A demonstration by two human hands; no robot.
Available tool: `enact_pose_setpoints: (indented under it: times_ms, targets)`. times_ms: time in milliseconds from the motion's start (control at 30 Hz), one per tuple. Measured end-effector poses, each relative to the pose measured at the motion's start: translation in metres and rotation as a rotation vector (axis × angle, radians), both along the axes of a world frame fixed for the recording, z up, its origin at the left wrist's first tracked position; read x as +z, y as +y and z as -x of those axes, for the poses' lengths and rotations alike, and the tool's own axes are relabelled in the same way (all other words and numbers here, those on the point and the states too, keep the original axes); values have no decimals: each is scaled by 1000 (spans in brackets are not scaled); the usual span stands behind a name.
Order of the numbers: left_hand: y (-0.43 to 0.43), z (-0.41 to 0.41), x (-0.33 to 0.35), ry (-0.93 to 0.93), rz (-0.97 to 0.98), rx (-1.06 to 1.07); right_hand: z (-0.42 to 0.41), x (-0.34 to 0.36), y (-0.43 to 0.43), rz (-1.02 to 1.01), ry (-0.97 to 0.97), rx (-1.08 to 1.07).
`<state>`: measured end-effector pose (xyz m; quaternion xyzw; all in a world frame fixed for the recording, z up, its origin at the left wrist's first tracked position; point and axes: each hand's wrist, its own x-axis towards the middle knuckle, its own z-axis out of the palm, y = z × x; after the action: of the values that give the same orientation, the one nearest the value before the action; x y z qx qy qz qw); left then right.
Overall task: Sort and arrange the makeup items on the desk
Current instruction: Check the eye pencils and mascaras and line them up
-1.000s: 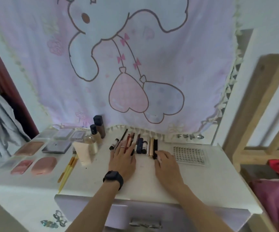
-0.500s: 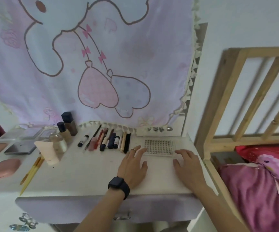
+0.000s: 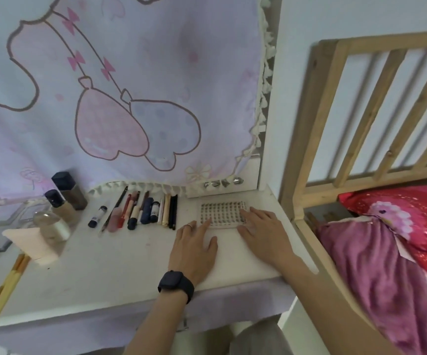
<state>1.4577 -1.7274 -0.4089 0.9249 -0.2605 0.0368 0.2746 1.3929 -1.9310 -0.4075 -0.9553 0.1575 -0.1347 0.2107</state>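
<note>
Head view: we saw the left hand [image 3: 194, 248] and right hand [image 3: 266, 237] flat, fingers straight, touching the gridded card [image 3: 221, 213] at the tabletop's [image 3: 105, 272] far right; pencils [image 3: 143, 211] lay in a row just left.

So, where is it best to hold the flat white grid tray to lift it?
Probably by its two short ends, from both sides. The grid tray lies flat on the desk, thin and wide, so only its edges offer a grip. The left hand touches its left end, the right hand rests on its right end; fingertips slid under there should lift it level.
</note>
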Motion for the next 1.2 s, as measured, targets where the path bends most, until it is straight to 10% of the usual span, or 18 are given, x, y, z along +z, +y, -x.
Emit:
enact_pose_setpoints:
  times_ms: [600, 1200]
  targets:
    - [32, 11, 25, 361, 716, -25, 59, 9, 66, -546, -577, -181]
    - [24, 11, 72, 638, 870, -100, 39, 37, 90, -808, -163, 195]
